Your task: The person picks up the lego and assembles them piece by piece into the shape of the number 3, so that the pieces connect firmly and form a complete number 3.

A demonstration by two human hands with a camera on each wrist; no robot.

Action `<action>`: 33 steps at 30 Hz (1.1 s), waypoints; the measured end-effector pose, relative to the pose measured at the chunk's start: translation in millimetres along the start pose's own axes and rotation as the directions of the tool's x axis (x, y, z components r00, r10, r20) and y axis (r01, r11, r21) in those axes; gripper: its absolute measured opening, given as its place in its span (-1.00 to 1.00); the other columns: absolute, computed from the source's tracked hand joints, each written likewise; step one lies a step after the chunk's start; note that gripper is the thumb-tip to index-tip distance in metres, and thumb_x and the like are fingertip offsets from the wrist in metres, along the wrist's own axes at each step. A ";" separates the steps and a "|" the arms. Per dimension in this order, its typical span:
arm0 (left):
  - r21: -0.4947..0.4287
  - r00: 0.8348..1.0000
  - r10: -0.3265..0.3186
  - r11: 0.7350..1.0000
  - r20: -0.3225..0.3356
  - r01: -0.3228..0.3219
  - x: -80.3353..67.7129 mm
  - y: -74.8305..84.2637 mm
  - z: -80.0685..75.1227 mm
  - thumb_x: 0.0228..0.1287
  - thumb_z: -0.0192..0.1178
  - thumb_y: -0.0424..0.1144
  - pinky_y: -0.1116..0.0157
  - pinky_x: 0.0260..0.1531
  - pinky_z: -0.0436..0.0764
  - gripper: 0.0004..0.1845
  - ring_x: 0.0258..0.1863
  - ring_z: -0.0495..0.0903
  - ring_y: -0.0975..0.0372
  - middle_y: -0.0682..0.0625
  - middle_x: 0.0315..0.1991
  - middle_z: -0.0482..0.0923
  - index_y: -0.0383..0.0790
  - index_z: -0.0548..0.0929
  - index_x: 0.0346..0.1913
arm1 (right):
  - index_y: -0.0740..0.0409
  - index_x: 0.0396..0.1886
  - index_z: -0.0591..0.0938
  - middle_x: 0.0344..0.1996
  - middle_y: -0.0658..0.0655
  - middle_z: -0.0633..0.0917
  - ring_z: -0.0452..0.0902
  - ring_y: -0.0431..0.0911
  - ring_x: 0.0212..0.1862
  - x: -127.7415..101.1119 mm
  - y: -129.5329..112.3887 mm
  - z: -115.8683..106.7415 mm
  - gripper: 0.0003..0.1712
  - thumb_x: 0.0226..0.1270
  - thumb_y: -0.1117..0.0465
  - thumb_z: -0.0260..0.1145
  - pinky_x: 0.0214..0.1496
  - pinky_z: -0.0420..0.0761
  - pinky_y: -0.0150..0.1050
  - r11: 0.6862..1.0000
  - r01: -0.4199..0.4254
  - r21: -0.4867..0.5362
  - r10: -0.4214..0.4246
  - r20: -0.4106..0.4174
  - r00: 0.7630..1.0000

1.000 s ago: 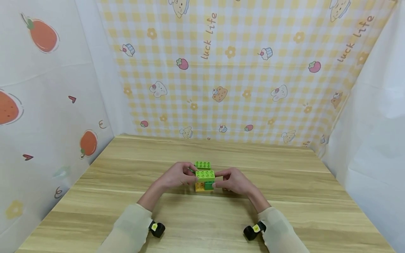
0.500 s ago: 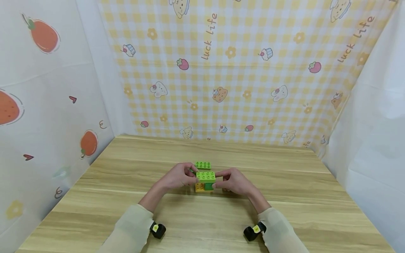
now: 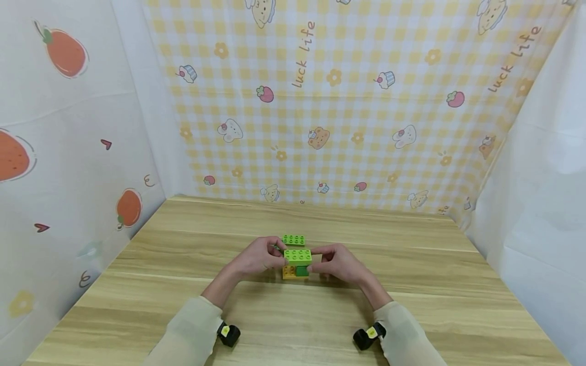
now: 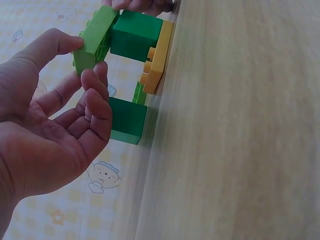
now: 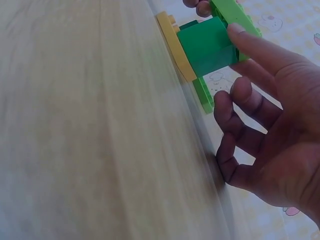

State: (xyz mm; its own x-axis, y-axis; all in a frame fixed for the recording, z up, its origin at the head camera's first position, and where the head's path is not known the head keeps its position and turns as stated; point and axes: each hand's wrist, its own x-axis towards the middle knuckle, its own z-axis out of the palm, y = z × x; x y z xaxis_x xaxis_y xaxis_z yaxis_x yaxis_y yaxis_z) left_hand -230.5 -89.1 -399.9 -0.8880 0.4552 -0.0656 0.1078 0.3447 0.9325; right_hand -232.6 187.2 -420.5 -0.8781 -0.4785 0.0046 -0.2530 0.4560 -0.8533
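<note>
A light green toy building brick (image 3: 297, 256) with studs on top sits at a dark green block (image 3: 302, 271), which stands on a yellow-orange studded plate (image 3: 289, 273). My left hand (image 3: 258, 256) pinches the light green brick's left end between thumb and finger. At its other end, my right hand (image 3: 341, 262) pinches with the thumb on the near side; the remaining fingers (image 5: 250, 130) curl loosely. In the left wrist view, the brick (image 4: 92, 42) meets the dark green block (image 4: 136, 35) and overhangs the bare studs of the plate (image 4: 160, 57).
Behind the stack lies a second light green studded piece (image 3: 294, 239). Another dark green block (image 4: 129, 120) stands beyond my left fingers. The wooden table (image 3: 293, 315) runs back to a checked cloth wall (image 3: 320, 112), with white cloth at both sides.
The light green brick has shifted very slightly right and toward me over the stack. Both hands keep their hold, and the other pieces stay where they were.
</note>
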 end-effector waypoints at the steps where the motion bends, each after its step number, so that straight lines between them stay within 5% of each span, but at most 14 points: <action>1: 0.002 1.000 0.002 1.000 0.000 -0.002 0.0 -0.2 -0.1 0.25 0.38 -0.36 0.31 -0.33 0.52 -0.71 -0.34 0.56 0.21 -0.09 -0.28 0.65 -0.36 0.61 -0.01 | 0.14 0.32 0.69 -0.55 0.09 0.65 0.50 -0.15 -0.55 0.0 -0.1 -0.3 -0.39 0.31 0.06 0.57 -0.51 0.46 -0.36 1.000 -0.001 0.010 0.001 0.000 1.000; 12: 0.010 1.000 0.015 1.000 -0.004 -0.014 0.7 -2.5 -0.4 0.23 0.38 -0.36 0.29 -0.34 0.52 -0.69 -0.35 0.56 0.21 -0.11 -0.27 0.67 -0.37 0.61 0.01 | -0.04 0.37 0.67 -0.44 0.36 0.69 0.55 -0.03 -0.43 -0.6 -0.9 -1.6 -0.47 0.44 0.08 0.47 -0.45 0.48 -0.31 0.999 0.010 0.047 -0.009 -0.020 1.000; 33: 0.015 0.999 0.033 0.999 0.035 -0.034 -1.3 -1.5 -3.4 0.34 0.37 -0.34 0.31 -0.25 0.52 -0.71 -0.22 0.61 0.20 -0.12 -0.18 0.69 -0.36 0.60 0.04 | 0.00 0.32 0.71 -0.46 0.30 0.71 0.55 -0.04 -0.47 0.8 -6.2 -0.2 -0.50 0.44 0.02 0.47 -0.47 0.46 -0.34 1.000 0.003 0.019 -0.003 -0.024 1.000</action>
State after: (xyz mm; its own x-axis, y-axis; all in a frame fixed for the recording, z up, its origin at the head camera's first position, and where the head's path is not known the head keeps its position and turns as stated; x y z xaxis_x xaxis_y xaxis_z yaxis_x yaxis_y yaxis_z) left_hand -231.0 -92.9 -400.0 -0.8676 0.4950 -0.0468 0.1447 0.3414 0.9287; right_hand -231.9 184.2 -415.1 -0.8869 -0.4616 0.0196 -0.2481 0.4400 -0.8630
